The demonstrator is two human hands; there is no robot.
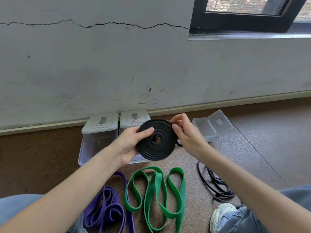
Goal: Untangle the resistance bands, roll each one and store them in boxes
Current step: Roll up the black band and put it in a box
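Black band (155,140), coiled in a flat, tight spiral.

Red-bordered labels on two white box lids (100,124) too small to read, coiled black rubber band (156,140) hiding second clear box's front, purple flat band (107,214) cut by bottom edge

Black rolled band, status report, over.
Left hand grips black rolled rubber band; right hand pinches its outer end. Clear open plastic box beside, unobstructed. Green, purple bands unrolled.
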